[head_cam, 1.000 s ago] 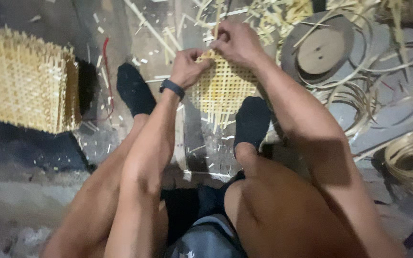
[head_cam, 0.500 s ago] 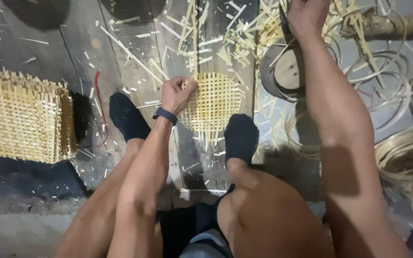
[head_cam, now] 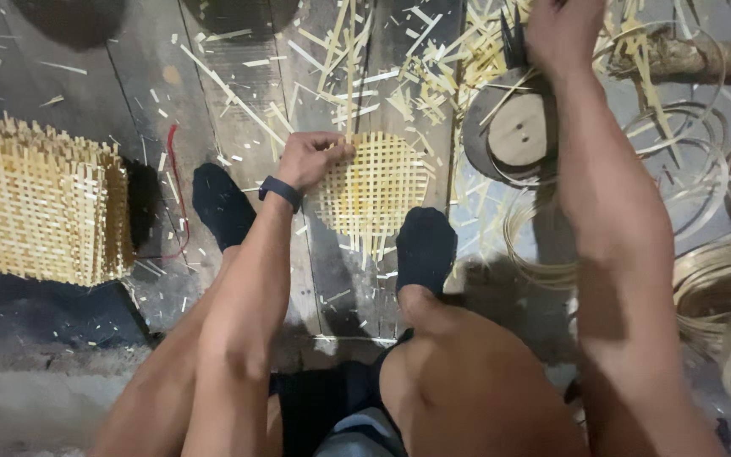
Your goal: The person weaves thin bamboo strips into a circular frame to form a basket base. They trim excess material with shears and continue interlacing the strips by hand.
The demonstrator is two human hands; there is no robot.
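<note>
**Woven mat pinned to the floor, far hand raised among the strips**

The left hand (head_cam: 310, 158) is pressed down on the upper left edge of a small round woven cane mat (head_cam: 374, 188), its fingers curled shut against the weave, with an upright strip passing by the fingertips. A dark band (head_cam: 281, 192) is worn on that wrist. The mat is laid flat on the plank floor (head_cam: 129, 93), between the two dark-socked feet: the left foot (head_cam: 223, 206) is set just beside the wrist, and the right foot (head_cam: 425, 245) is planted on the mat's lower right edge.

The right hand (head_cam: 562, 30) is held up at the top edge of the view, above a round wooden disc (head_cam: 518, 131) ringed by a dark hoop. Whether its grip is spread or closed on anything cannot be told, as the fingers are cut off by the frame.

Loose cane strips and offcuts (head_cam: 357, 59) are scattered over the floor beyond the mat. Coils of split cane (head_cam: 721, 296) are piled along the right edge. A larger woven cane panel (head_cam: 40, 211) is seen at the left edge, with a thin red cord (head_cam: 175, 182) lying just beside it.
</note>
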